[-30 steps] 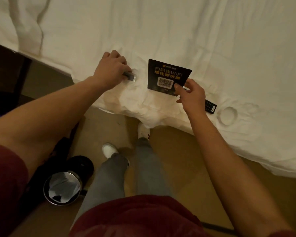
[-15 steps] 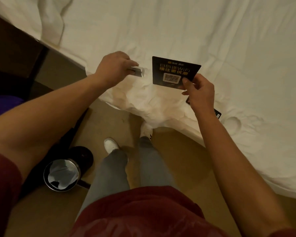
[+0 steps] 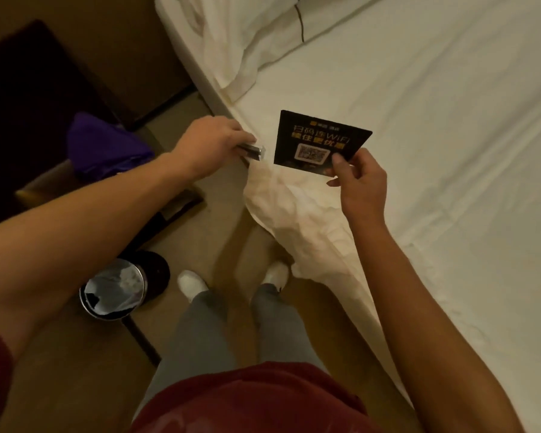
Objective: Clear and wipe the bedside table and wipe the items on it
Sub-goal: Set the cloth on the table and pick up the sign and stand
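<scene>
White bed [image 3: 419,151] fills the right side of the shot, with tan floor beside it. The black WiFi card [image 3: 317,139] with a QR code is held up over the bed's near edge, pinched at its lower right corner by the right hand [image 3: 361,179], thumb on the face. Just left of the card, not touching it, the left hand [image 3: 211,145] is closed around a small clear stand [image 3: 253,150] that sticks out past the fingers, right at the bed's edge. Crumpled sheet hangs down below both. Further out, a purple cloth [image 3: 107,145] sits on dark furniture at the left, and a round metal bin [image 3: 113,289] stands on the floor near the person's white shoes.
</scene>
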Available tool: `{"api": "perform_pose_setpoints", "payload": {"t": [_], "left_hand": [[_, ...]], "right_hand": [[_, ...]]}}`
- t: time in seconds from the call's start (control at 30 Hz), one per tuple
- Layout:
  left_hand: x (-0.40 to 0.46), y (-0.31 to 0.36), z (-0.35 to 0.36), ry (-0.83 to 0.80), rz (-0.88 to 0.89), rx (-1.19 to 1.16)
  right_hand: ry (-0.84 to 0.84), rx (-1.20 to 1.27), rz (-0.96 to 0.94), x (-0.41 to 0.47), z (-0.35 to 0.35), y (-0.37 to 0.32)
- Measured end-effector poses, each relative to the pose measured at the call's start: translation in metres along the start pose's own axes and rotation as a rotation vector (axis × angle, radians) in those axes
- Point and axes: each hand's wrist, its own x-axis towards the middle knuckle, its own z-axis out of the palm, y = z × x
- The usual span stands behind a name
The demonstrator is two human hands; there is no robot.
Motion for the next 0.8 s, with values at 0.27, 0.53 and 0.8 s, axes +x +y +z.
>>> {"api": "perform_pose_setpoints", "payload": {"t": [0.27, 0.53, 0.8], "left_hand": [[-0.108, -0.104, -0.021, 0.063, -0.169, 0.005], [-0.21, -0.203, -0.053, 0.084, -0.294, 0.05], [-0.294, -0.296, -0.076, 0.148, -0.449, 0.083]], "right_hand": [[-0.145, -0.063, -0.047, -0.015, 0.127, -0.049], [-0.226, -0.048, -0.082, -0.053, 0.245, -0.098], [-0.344, -0.072, -0.166, -0.067, 0.36, -0.142]]}}
